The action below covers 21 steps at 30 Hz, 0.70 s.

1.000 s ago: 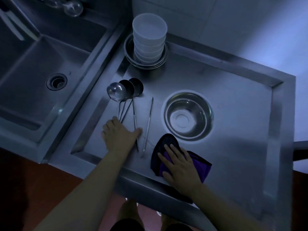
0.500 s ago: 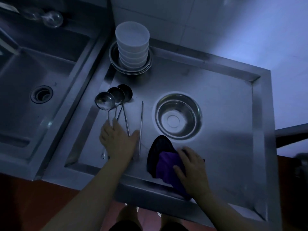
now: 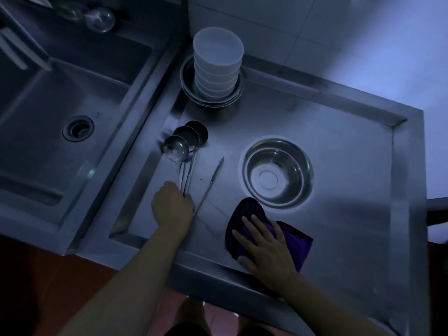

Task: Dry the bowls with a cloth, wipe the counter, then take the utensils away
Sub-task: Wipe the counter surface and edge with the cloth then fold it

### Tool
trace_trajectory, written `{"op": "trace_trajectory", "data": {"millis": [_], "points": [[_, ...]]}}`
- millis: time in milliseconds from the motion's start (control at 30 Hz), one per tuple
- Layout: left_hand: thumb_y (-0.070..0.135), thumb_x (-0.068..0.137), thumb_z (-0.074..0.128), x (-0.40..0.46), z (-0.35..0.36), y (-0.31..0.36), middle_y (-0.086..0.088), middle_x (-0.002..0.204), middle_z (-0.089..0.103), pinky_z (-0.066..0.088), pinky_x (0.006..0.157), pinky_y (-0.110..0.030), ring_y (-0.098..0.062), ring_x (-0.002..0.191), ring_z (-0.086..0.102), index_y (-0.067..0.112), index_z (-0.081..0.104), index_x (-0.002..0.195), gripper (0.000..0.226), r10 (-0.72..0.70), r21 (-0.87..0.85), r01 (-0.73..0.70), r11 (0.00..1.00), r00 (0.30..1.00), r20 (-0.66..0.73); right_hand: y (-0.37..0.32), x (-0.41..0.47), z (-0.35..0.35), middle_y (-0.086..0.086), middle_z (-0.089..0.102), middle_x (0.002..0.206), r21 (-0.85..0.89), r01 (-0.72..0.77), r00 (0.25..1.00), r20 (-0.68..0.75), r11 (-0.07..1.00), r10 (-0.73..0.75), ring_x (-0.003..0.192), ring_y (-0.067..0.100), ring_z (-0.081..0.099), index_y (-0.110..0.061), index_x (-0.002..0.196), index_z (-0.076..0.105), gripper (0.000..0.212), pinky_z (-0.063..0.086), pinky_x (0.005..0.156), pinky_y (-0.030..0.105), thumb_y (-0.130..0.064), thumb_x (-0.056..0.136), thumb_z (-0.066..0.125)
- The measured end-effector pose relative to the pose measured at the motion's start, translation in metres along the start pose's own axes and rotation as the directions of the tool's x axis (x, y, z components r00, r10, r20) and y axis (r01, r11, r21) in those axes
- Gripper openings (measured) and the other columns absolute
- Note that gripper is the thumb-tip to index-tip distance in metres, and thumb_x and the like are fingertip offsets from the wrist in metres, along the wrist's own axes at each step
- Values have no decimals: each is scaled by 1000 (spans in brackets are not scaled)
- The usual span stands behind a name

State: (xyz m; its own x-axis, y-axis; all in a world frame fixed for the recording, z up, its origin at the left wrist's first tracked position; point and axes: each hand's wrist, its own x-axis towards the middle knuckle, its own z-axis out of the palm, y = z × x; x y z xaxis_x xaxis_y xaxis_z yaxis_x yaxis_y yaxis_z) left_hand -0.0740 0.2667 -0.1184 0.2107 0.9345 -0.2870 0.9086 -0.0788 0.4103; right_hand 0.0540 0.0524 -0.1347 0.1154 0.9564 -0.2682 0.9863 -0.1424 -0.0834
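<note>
Three metal ladles [image 3: 185, 144] lie side by side on the steel counter [image 3: 339, 146], handles pointing toward me. My left hand [image 3: 172, 204] curls over the near ends of their handles. A thin metal skewer-like utensil [image 3: 209, 185] lies just right of that hand, its near end touching it. My right hand [image 3: 265, 243] presses flat, fingers spread, on a dark purple cloth [image 3: 297, 243] near the front edge. A stack of white bowls [image 3: 217, 64] stands on metal plates [image 3: 188, 89] at the back. A single steel bowl [image 3: 277, 173] sits upright in mid-counter.
A deep steel sink [image 3: 60, 112] with a round drain [image 3: 77, 128] lies to the left, a glass object [image 3: 99, 19] on its far rim. A tiled wall [image 3: 315, 32] rises behind the counter. Raised rims border the counter. Red floor shows below.
My left hand has closed from lying flat over the handles to curling around the ladle handles, which now lie closer together. My right hand has spread flat on the cloth again.
</note>
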Motion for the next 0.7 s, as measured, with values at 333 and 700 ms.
{"op": "trace_trajectory", "data": {"millis": [333,700], "points": [[6,91,45,25,-29,-16,-24,113,52,40,76,-39,-39,100,54,-1,44,114,24,-7,92,0,996,997,77,-6,82,-16,4,38,149,-2,-111,994,5,994,111,140,24,30,-30,140,42,59,18,112,50,-57,89,33],[10,91,45,66,-105,-106,-19,88,47,38,71,-42,-43,89,53,0,46,99,13,-15,52,20,998,996,-87,0,280,-55,6,16,158,19,-258,959,-112,966,259,145,26,9,-26,149,20,61,9,115,44,-53,94,27]]}}
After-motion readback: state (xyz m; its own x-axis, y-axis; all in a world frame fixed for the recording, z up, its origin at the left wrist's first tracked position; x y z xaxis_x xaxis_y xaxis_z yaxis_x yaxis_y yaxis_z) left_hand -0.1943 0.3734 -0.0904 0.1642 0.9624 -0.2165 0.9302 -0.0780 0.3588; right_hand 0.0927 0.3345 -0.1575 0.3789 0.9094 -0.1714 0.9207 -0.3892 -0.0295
